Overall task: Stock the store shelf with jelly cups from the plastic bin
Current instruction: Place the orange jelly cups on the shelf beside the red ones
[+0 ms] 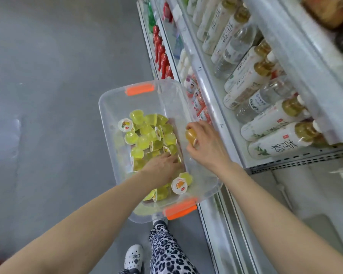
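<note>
A clear plastic bin [111, 99] with orange handles sits in front of me, holding several yellow-green jelly cups [145, 133]. My left hand [162, 165] reaches down into the bin and lies among the cups; its fingertips are hidden, so any hold on a cup is unclear. My right hand [206, 143] is above the bin's right rim, next to the shelf edge, and grips one orange jelly cup [191, 137]. One cup [179, 185] with a white fruit-print lid lies near the bin's near end.
White store shelves [212, 107] run along the right, stocked with tea bottles [281, 143], water bottles, red bottles [161, 56] and small red-white packs [198, 103]. Grey floor spreads to the left. My patterned leg and white shoe [134, 258] are below the bin.
</note>
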The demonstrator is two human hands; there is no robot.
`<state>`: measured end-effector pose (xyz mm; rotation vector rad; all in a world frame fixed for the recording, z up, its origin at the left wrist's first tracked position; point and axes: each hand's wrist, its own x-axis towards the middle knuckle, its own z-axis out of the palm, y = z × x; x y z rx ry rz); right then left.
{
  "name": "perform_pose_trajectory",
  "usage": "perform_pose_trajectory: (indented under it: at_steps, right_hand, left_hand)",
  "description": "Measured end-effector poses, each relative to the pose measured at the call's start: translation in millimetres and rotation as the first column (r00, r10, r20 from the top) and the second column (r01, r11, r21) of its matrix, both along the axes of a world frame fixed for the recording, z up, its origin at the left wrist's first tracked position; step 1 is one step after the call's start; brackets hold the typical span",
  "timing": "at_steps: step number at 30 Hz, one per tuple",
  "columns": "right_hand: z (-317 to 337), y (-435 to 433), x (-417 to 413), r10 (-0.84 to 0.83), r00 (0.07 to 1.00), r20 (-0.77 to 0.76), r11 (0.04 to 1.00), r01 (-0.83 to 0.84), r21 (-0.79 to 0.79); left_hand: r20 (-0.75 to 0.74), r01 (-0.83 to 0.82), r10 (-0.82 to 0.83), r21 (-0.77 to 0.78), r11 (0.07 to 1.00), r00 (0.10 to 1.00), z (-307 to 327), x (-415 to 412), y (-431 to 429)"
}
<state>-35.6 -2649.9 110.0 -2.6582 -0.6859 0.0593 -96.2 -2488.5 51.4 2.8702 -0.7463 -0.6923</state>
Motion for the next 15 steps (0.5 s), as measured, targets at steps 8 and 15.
perform_pose_trajectory:
  at_steps: [8, 15]
  right_hand:
    - [-6.1, 1.0, 4.2, -0.025, 0.999, 0.031, 0.998, 0.024, 0.054]
    - [-0.2, -2.4, -6.2, -0.093, 0.995, -0.037, 0.987, 0.097, 0.132]
  left_hand:
    - [-0.176, 0.153, -0.140, 0.062, 0.986, 0.974, -48.5, -7.9, -38.1]
    - [-0.127, 0.056, -0.056, 0.001, 0.998, 0.990, -42.1, -9.6, -31.0]
